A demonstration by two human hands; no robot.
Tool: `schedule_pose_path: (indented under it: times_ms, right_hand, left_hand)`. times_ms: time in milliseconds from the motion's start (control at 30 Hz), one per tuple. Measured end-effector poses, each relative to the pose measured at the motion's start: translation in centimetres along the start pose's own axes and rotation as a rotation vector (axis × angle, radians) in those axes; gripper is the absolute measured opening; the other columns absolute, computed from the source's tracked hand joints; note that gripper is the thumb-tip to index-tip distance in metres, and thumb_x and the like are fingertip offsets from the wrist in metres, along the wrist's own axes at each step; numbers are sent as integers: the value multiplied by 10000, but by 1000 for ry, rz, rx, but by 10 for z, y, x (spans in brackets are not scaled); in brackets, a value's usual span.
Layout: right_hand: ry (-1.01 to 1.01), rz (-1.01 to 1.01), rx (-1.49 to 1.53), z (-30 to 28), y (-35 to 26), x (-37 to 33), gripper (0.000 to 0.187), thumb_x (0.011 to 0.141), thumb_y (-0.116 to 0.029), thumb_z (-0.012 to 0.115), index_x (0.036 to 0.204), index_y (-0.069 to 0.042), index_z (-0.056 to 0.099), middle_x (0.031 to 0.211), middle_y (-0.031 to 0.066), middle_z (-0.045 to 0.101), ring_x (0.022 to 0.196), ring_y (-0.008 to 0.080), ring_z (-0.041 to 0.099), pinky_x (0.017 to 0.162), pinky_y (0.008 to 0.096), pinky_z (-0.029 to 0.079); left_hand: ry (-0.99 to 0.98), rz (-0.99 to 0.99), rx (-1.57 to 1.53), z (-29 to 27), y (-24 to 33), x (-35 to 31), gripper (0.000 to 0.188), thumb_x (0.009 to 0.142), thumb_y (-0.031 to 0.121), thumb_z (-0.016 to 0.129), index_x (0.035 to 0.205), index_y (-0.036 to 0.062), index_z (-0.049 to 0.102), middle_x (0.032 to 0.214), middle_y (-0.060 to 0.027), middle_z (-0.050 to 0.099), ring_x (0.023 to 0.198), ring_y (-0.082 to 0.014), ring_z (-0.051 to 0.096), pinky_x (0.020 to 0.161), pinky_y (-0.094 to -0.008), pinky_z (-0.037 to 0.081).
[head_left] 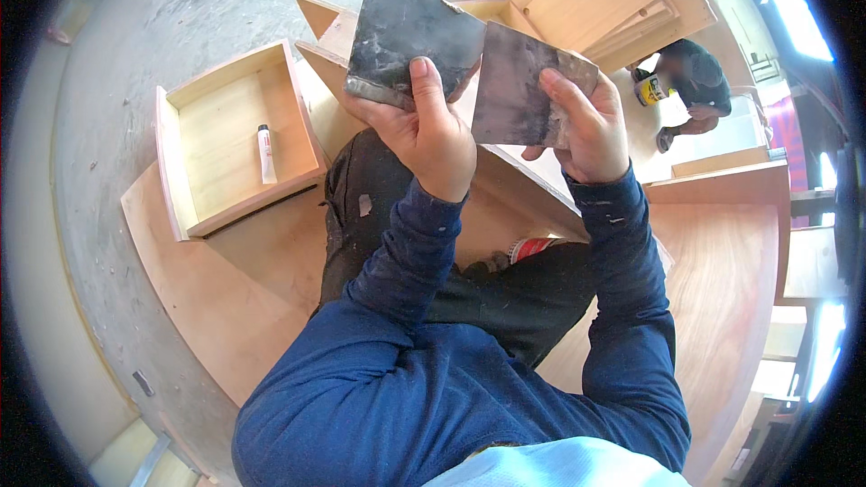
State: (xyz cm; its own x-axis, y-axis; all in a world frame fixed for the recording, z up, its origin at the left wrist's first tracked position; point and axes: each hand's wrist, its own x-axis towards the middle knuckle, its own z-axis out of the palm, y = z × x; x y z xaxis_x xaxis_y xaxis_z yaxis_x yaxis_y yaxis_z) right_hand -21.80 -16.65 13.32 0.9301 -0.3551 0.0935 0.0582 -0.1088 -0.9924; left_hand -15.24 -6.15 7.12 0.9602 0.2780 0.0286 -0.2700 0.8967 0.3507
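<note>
My left hand (pixel 428 131) grips a dark, flat putty scraper (pixel 410 32), thumb on its face and fingers underneath. Its lower edge is caked with dried filler. In my right hand (pixel 591 126) is a greyer, smeared putty scraper (pixel 510 86), pinched at its crusted right end. The two blades meet or overlap slightly in front of me, raised above my lap; whether they touch is hard to tell. Under my right leg, a red and white can (pixel 532 249) shows in part.
A wooden drawer (pixel 216 126) to the left holds a white tube (pixel 266 153) with a black cap. Wooden cabinet parts (pixel 600 0) stand ahead. A curved panel (pixel 722 261) lies right. Another person (pixel 695 77) crouches at the far right near a yellow and black can (pixel 648 90).
</note>
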Motion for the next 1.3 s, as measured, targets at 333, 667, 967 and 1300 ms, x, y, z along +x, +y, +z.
schedule_pose_path:
  times_ms: [333,667,967,1300]
  right_hand:
    - [19,-35,-51,-1,-3,9,236,947,-96,551,1132,51,548,931,145,675,619,207,696,379,303,570]
    - [179,-44,203,-12,-28,3,306,939,-172,590,1185,6,552,1024,134,677,814,255,712,508,371,605]
    - [228,79,451,22,16,-16,253,946,-149,592,1165,-27,564,1038,104,668,910,260,696,670,418,625]
    - [307,92,585,47,28,-17,198,911,-119,611,1072,-6,588,943,108,661,795,229,684,586,351,576]
  left_hand:
    - [-167,117,398,-2,1,-8,430,961,36,554,1292,-23,287,1169,-133,471,1005,-166,503,877,-300,459]
    - [-31,-7,101,-8,2,16,442,955,61,581,1338,14,366,1243,-116,522,1087,-174,537,940,-299,446]
    - [84,112,-12,-8,-11,-2,433,989,101,533,1365,21,333,1294,-121,497,1128,-173,513,952,-304,434]
    - [-2,105,90,-4,-12,-9,378,997,108,533,1316,72,333,1271,-121,481,1111,-179,506,943,-333,450]
